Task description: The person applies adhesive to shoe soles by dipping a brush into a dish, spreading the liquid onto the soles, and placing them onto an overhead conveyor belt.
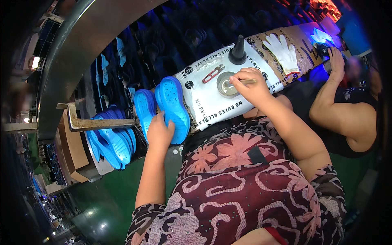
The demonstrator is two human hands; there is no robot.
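My right hand [254,86] is closed round the light handle of a brush [246,81]. Its lower end dips into a round cup [227,94] with pale liquid in it. My left hand [159,131] grips the inner edge of a bright blue shoe sole [174,102], with part of another sole behind it. Just left of that hand, a second blue sole [144,107] lies alongside. The cup stands on a white printed plastic sheet [212,112]. Beyond it are red-handled thread snips [213,74] and a black cone-shaped bottle [237,52].
More blue soles [116,143] are stacked at the left beside a metal bar [100,124] and a cardboard box [73,145]. A white glove [283,53] lies on cardboard at the far right. Another person's arm [326,98] reaches in at the right. Dark machinery runs along the back.
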